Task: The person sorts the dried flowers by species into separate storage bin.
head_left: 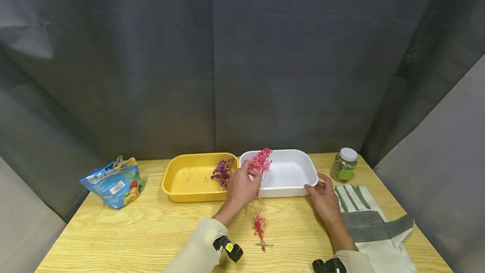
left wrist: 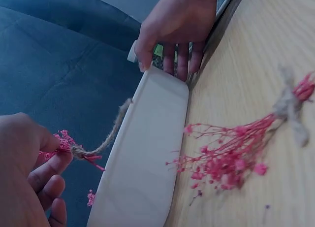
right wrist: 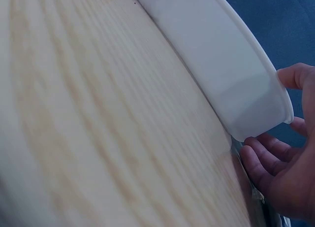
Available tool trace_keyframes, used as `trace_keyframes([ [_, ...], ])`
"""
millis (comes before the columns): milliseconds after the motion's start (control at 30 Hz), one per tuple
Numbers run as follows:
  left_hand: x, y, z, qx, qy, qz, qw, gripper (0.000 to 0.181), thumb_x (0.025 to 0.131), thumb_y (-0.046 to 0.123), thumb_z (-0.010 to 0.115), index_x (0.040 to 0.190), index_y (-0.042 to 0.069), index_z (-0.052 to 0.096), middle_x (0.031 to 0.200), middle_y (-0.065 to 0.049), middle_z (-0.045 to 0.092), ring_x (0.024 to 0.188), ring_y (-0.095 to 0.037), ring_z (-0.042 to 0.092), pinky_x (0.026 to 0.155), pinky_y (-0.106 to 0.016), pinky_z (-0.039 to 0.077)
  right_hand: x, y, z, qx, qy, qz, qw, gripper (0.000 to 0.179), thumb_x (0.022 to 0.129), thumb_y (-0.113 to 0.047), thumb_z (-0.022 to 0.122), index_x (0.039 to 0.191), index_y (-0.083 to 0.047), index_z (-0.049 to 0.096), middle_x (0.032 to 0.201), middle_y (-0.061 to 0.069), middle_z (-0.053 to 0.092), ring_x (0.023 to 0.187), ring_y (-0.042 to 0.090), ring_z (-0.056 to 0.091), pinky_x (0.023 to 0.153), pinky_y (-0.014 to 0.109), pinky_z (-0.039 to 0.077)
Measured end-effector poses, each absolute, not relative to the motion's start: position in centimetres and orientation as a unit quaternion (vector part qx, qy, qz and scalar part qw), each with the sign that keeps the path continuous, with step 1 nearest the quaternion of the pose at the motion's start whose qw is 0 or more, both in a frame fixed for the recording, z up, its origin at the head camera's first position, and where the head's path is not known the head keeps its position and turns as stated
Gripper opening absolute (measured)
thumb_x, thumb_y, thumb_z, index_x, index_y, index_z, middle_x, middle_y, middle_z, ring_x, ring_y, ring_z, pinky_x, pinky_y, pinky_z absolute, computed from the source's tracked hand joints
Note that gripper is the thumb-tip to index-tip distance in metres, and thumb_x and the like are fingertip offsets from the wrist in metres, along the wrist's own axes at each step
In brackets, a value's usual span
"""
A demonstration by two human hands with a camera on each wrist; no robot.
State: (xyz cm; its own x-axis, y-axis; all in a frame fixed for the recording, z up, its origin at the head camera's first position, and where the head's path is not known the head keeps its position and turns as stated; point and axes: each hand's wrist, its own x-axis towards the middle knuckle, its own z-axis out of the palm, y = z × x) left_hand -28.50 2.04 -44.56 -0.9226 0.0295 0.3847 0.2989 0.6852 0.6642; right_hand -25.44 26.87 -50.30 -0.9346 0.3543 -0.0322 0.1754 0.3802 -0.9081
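My left hand point(head_left: 241, 185) pinches a small bunch of pink dried flowers point(head_left: 262, 161) between thumb and fingers, above the left end of the white tray point(head_left: 284, 191). In the left wrist view, a twine tie point(left wrist: 106, 143) wraps its stems, one loose end sticking out. My right hand point(head_left: 326, 199) holds the tray's front right corner, its thumb point(right wrist: 293, 76) on the rim and fingers against the outer wall. A second pink dried flower bunch point(head_left: 259, 225), tied with twine, lies on the table in front of the tray.
Left of the white tray stands a yellow tray point(head_left: 195, 197) with purple dried flowers point(head_left: 222, 172) at its right end. A blue pouch point(head_left: 115, 184) is at the far left. Right are a white-lidded jar point(head_left: 344, 165) and grey-and-white work gloves point(head_left: 369, 224) on the wooden table point(head_left: 125, 239).
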Motion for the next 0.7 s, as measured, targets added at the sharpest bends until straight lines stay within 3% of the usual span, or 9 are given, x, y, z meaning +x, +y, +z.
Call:
trace_keyframes([
  [233,-30.2,2.7,-44.7,-0.078,-0.905,-0.382,0.172,0.027,0.083,0.028,0.066,0.109,0.021,0.063,0.079,0.011,0.071,0.073,-0.012,0.066,0.064,-0.029,0.048,-25.5,26.8,-50.4,-0.162,-0.829,0.527,0.092,0.066,0.094,-0.035,0.06,0.148,-0.016,0.029,0.133,0.016,0.054,0.114,0.027,0.058,0.082,0.024,0.041],
  [700,-32.0,3.7,-45.0,-0.05,-0.903,-0.384,0.188,0.028,0.086,0.032,0.066,0.112,0.023,0.063,0.083,0.009,0.07,0.075,-0.015,0.064,0.066,-0.033,0.048,-25.4,26.9,-50.6,-0.159,-0.824,0.536,0.089,0.066,0.094,-0.036,0.06,0.148,-0.018,0.028,0.132,0.015,0.053,0.115,0.028,0.057,0.083,0.025,0.041],
])
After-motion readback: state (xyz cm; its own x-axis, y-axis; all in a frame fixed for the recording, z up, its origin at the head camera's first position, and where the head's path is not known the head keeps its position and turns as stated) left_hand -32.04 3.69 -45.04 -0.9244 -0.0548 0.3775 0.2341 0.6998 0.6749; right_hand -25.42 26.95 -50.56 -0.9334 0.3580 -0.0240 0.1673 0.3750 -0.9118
